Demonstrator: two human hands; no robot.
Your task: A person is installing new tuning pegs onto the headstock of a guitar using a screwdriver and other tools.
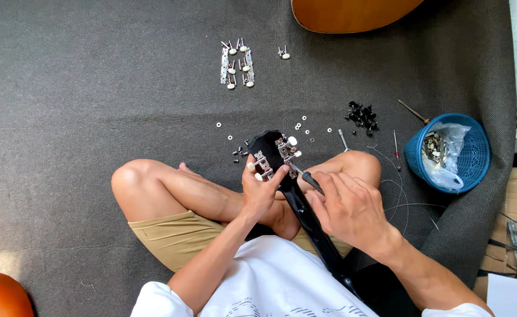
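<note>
I sit cross-legged on a grey carpet with a black guitar neck (308, 220) lying across my lap. Its headstock (270, 149) points away from me and carries silver tuning machines with cream knobs. My left hand (261, 191) grips the headstock from the left side, fingers near the tuners. My right hand (349, 208) holds a screwdriver (308, 179) with a black handle, its tip set against a tuner plate on the headstock's right side.
Two spare tuner strips (237, 61) and a loose tuner (284, 53) lie farther out. Small washers (302, 126), black pegs (362, 115), another screwdriver (412, 110) and loose strings (396, 194) are scattered. A blue basket (449, 151) holds a plastic bag. A guitar body (352, 13) rests at top.
</note>
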